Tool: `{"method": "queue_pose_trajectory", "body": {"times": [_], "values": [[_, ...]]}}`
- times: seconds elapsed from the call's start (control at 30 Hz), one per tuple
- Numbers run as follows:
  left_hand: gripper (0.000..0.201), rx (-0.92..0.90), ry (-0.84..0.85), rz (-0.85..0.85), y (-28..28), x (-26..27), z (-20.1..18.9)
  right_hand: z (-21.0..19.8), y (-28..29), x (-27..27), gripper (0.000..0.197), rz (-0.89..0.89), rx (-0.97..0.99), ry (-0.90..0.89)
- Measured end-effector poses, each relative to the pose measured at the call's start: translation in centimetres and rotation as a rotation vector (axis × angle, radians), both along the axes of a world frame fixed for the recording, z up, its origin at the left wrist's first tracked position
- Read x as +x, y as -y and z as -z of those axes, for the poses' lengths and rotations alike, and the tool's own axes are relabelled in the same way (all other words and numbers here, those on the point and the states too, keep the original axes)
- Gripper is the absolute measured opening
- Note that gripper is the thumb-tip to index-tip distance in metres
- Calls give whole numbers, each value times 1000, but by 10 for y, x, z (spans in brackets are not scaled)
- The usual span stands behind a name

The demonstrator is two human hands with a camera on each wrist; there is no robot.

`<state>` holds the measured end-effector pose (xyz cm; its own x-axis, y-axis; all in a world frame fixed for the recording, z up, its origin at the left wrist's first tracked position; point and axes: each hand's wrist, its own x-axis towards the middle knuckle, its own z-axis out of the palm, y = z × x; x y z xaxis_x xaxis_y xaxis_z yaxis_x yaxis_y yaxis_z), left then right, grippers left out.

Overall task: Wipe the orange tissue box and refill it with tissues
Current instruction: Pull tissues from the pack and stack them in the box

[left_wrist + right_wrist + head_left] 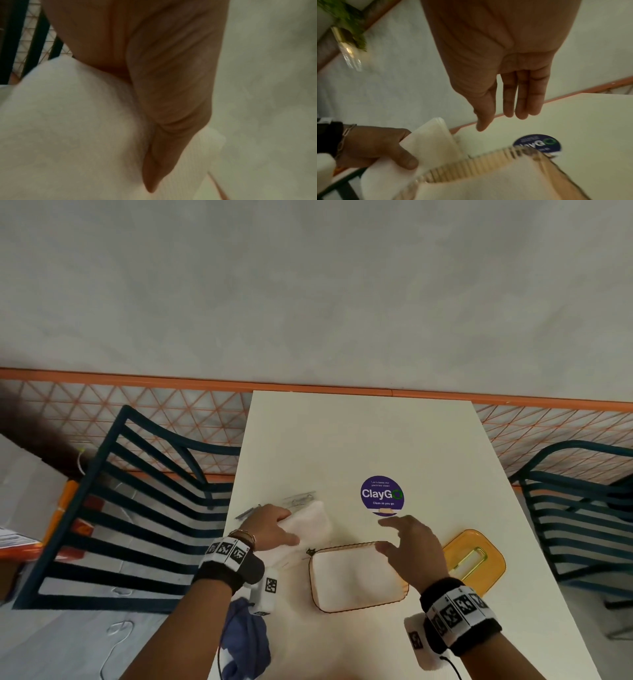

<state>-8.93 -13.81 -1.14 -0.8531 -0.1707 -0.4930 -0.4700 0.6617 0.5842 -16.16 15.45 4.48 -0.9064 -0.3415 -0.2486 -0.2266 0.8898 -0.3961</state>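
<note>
Left hand (270, 527): grip pinching a white tissue stack (310, 525), apparently raised off the tabletop (394, 440).
Right hand (412, 546): fingers spread — over the orange tissue box (356, 578).
Box: open, tissues inside — orange lid (474, 559) lies beside it.

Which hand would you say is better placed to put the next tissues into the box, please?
Left. The left hand already grips a tissue stack right beside the open box. The right hand hovers open and empty over the box's far edge, so it looks better suited to steadying.
</note>
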Motion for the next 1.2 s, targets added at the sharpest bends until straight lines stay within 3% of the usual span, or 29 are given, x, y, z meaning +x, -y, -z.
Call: {"method": "queue_pose_trajectory", "body": {"times": [0.13,0.27,0.4,0.5,0.6,0.7,0.77,0.83,0.9,1.0,1.2], "values": [[35,324,-225,-308,4,18,-22,-17,38,-1,65,-83,-201,52],[42,601,-313,-537,5,29,-32,-29,81,-2,89,-135,-369,165],[41,720,-418,-604,2,40,-35,-28,110,-5,98,-194,-460,332],[48,780,-443,-593,4,44,-27,-27,123,-7,81,-292,-473,374],[49,827,-452,-573,9,46,-22,-25,128,-10,67,-343,-443,298],[47,908,-434,-593,11,46,-28,-21,129,-15,90,-306,-438,345],[50,1020,-375,-646,11,47,-33,-18,128,-18,112,-242,-426,506],[52,1170,-326,-655,14,47,-35,-17,125,-18,120,-178,-472,702],[53,1254,-293,-660,16,47,-38,-18,122,-16,111,-163,-572,884],[52,1219,-255,-675,16,46,-37,-22,120,-9,73,-210,-687,1031],[45,969,-230,-681,6,43,-42,-18,124,-5,43,-153,-746,842]]}}
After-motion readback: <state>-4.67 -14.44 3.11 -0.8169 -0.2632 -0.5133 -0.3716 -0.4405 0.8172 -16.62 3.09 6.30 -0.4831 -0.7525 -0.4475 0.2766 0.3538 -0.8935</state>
